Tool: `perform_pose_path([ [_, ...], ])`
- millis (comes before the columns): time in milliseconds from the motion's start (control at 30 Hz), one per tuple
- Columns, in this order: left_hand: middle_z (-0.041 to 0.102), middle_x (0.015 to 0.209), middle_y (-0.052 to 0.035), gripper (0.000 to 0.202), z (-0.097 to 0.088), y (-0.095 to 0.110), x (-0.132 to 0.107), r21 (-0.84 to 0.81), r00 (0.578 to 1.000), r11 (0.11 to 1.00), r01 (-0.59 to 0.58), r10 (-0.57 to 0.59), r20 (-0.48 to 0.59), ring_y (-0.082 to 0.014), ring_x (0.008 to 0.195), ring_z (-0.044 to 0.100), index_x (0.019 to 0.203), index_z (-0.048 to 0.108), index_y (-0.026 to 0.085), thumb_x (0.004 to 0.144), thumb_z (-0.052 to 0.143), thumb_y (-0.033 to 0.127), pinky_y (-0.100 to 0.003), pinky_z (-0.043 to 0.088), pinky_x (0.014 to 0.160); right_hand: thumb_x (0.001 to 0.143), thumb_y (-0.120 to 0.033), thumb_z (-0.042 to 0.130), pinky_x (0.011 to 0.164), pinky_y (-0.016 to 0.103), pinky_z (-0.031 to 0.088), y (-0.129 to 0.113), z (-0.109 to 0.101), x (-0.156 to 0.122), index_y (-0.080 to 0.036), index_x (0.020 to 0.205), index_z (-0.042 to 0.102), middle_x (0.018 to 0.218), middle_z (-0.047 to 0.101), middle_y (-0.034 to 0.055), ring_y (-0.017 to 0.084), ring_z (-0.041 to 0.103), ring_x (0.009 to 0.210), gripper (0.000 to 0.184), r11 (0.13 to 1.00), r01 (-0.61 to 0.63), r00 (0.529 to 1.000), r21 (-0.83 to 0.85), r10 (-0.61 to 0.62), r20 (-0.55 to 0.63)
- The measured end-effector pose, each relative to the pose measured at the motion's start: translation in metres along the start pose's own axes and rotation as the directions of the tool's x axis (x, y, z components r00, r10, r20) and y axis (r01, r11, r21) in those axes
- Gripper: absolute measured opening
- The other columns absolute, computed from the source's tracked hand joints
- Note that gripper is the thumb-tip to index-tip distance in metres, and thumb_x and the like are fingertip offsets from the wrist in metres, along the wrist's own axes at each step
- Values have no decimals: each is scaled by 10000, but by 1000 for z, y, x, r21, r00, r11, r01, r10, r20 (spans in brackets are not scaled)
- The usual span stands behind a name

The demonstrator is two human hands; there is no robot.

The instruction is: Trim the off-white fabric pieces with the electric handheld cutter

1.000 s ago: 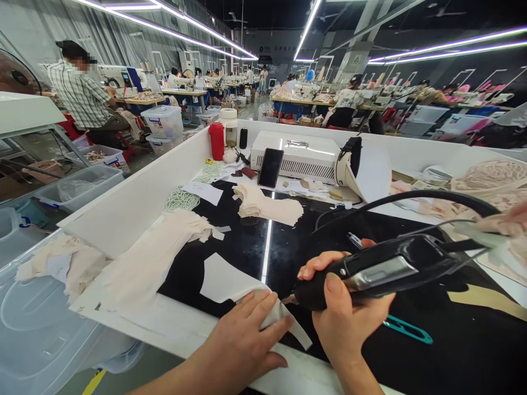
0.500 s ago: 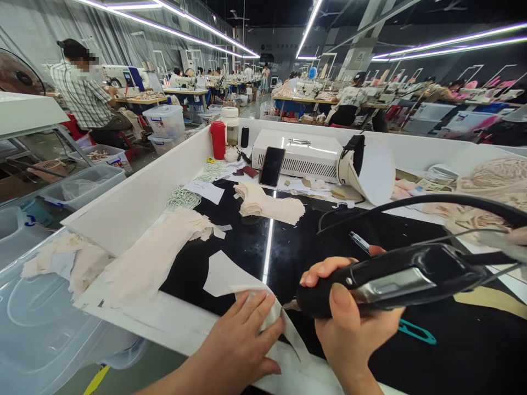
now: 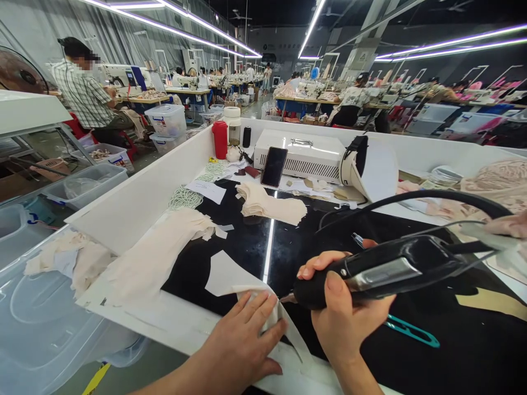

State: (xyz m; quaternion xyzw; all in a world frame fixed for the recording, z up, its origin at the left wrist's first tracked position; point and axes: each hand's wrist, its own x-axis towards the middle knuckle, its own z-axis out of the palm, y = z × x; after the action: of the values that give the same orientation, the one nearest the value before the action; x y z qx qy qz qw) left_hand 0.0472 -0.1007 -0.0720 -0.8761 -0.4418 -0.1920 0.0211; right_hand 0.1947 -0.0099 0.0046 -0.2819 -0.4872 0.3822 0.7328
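Across the black table top (image 3: 247, 247) in front of you, a long pile of peach fabric (image 3: 158, 255) lies to the left, well apart from your hands. Nearer you is the black tool (image 3: 385, 272), to the right of your left hand (image 3: 251, 337) and within your right hand (image 3: 349, 323). Its long axis slants from its tip, low on the left, up to its corded end on the right. The pale cloth (image 3: 230, 277) lies under your left hand, its long axis running diagonally: the wide end points left and away from you, the narrow tail right and towards you. One edge is folded up by your fingers.

Your right hand is curled firmly around the tool's grip, thumb along the near side. Your left hand is palm down, fingers outstretched and lightly spread, pressing the cloth. Smaller is the teal strip (image 3: 414, 332), just beyond your right wrist. Smallest, the metal tip (image 3: 288, 298) points left at the cloth's edge, near your left fingertips; you cannot tell whether it touches.
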Motion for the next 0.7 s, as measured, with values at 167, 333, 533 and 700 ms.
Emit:
perform_pose_path([
  [167,596,1481,-235,833,-4,0,1,-10,999,1000,-1,1,37,-399,1381,585,1385,582,170,753,901,608,-580,520,1125,900,-194,737,613,364,577,-3,2,2,-332,1335,507,826,690,-67,149,645,607,511,1000,-5,1000,6,5,-1],
  [333,606,1490,-170,553,-33,-5,8,-77,997,997,5,0,72,-304,1409,575,1419,556,167,985,740,455,-466,526,1153,886,-220,770,626,358,571,-11,-3,8,-324,1358,516,827,702,-66,150,650,611,547,1000,1,1000,14,-1,-9],
  [533,681,1387,-126,277,-42,-33,3,-3,999,999,-39,39,33,-237,1340,626,1294,610,138,1035,524,88,-403,502,1162,839,-269,837,600,346,576,-23,-15,14,-312,1402,528,857,723,-39,167,677,624,644,998,-66,996,-20,67,50],
  [700,697,1282,-109,479,-46,-32,8,117,986,991,66,-83,145,-236,1096,687,1248,605,145,843,504,-89,-363,585,970,820,-348,849,581,349,578,-34,-20,14,-278,1304,607,795,704,-35,173,660,593,545,994,-107,993,-3,107,58],
])
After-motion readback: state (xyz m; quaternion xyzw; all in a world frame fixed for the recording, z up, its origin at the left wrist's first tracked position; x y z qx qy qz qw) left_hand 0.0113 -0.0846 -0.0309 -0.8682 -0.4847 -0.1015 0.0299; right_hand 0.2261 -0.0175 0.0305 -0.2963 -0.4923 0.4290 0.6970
